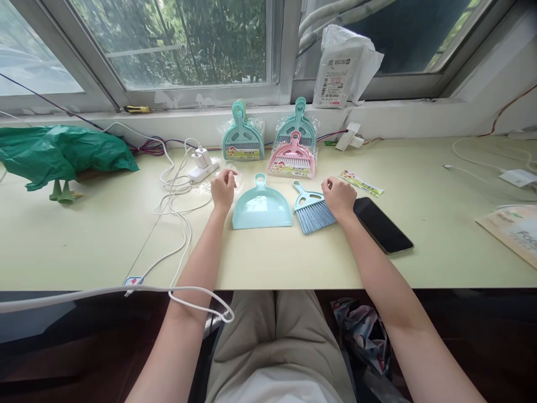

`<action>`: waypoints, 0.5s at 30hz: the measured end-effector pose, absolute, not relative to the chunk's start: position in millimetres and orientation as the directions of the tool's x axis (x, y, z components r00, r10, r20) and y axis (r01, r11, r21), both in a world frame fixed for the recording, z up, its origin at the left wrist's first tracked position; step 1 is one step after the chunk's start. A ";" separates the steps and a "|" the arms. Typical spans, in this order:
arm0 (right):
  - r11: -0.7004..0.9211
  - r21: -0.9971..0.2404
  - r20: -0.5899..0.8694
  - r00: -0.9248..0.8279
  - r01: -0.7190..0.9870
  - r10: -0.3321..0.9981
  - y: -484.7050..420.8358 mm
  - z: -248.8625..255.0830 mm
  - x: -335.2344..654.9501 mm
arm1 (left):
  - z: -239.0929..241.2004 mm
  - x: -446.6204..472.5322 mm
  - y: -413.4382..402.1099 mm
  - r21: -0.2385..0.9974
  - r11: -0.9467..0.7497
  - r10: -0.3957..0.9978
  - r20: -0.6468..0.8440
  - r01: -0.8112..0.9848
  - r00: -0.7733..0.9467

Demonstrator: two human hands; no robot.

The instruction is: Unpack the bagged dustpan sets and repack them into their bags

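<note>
A light teal dustpan lies on the table in front of me, its handle pointing to the window. To its right lies a small teal brush with blue bristles. My left hand rests left of the dustpan, fingers curled in a loose fist, beside a crumpled clear plastic wrapper. My right hand is likewise curled and covers the brush's right end. I see nothing in either fist. A printed label strip and a black phone lie right of my right hand.
Wrapped teal brush-and-dustpan sets and a pink set lean at the back. White cables run from a power strip on the left. A green plastic bag sits far left; a white package stands on the sill.
</note>
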State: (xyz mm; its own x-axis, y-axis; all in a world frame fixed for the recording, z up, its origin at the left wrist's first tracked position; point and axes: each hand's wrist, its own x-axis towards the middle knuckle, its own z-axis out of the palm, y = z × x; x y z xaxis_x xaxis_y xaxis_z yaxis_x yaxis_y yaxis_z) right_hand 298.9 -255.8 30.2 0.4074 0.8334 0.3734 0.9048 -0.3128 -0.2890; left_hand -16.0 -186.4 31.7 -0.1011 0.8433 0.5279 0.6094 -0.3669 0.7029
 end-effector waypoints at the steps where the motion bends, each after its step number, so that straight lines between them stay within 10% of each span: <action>1: -0.317 -0.299 0.370 0.415 0.900 0.831 -255.7 30.3 299.4 | 31.5 -16.7 -186.2 0.709 -0.367 0.839 0.532 0.602 -0.115; 15: -0.334 -0.289 0.324 0.420 0.897 0.848 -254.8 28.4 299.6 | 32.4 -14.3 -188.2 0.722 -0.342 0.858 0.501 0.601 -0.115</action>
